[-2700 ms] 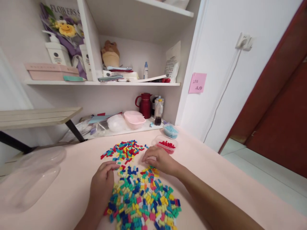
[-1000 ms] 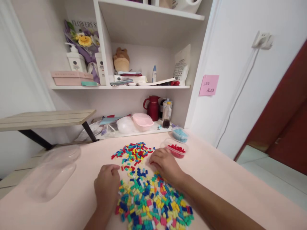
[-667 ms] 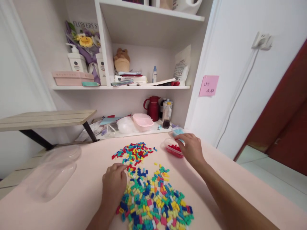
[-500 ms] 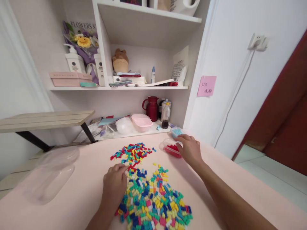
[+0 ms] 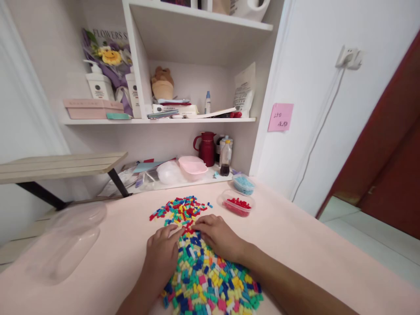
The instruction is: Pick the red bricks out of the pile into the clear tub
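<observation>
A big heap of small coloured bricks (image 5: 210,280) lies on the pale pink table (image 5: 311,253), with a smaller scatter of bricks (image 5: 179,208) beyond it. My left hand (image 5: 163,253) rests palm down on the heap's left edge, fingers curled toward the gap between the two groups. My right hand (image 5: 216,236) lies on the heap's far edge, its fingertips meeting the left hand's near some red bricks. Whether either hand pinches a brick is hidden. A clear tub of red bricks (image 5: 237,204) and a tub of light blue bricks (image 5: 243,183) stand to the right.
A clear plastic lid (image 5: 65,240) lies at the table's left. Behind are a pink box (image 5: 192,165), a dark red jug (image 5: 206,148), bottles and a shelf with clutter. A wooden bench top (image 5: 59,162) juts in at left. The table's right edge drops to the floor.
My right hand went from the heap to the tub of red bricks and has come back to the heap's far edge. My left hand slid slightly forward along the heap.
</observation>
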Action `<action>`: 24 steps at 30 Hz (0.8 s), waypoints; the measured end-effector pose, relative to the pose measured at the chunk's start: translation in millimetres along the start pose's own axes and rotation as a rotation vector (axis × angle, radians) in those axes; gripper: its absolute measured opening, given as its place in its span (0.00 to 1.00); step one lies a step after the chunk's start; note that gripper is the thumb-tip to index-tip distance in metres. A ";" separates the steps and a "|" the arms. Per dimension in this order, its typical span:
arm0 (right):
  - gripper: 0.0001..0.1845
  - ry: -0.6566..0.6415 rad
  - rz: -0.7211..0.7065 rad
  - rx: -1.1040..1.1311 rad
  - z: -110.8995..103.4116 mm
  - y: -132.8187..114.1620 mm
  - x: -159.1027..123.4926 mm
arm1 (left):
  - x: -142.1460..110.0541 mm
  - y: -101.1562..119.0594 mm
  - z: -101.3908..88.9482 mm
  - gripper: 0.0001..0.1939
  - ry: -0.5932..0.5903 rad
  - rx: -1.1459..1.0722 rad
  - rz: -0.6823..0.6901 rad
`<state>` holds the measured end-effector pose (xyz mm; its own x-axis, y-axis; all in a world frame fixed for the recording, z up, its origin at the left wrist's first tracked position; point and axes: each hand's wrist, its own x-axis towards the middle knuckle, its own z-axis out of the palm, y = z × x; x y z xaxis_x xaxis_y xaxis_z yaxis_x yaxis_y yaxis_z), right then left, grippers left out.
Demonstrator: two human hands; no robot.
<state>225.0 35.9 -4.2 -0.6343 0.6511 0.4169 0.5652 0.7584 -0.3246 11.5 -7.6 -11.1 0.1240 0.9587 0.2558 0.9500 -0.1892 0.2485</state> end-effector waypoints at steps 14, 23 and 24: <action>0.13 -0.007 0.156 -0.001 -5.5 10.4 3.4 | 3.2 -6.0 6.7 0.30 0.040 -0.148 0.122; 0.17 -0.045 0.128 0.067 -5.7 16.9 4.2 | -2.2 0.5 12.8 0.35 -0.051 -0.081 0.152; 0.17 -0.049 0.122 0.082 -5.5 18.3 4.2 | -2.1 0.1 13.4 0.35 -0.042 -0.087 0.154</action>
<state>235.6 52.3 -3.7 -0.5895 0.7375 0.3294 0.5959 0.6724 -0.4391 15.2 -6.9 -24.1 0.2796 0.9248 0.2580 0.8909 -0.3501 0.2895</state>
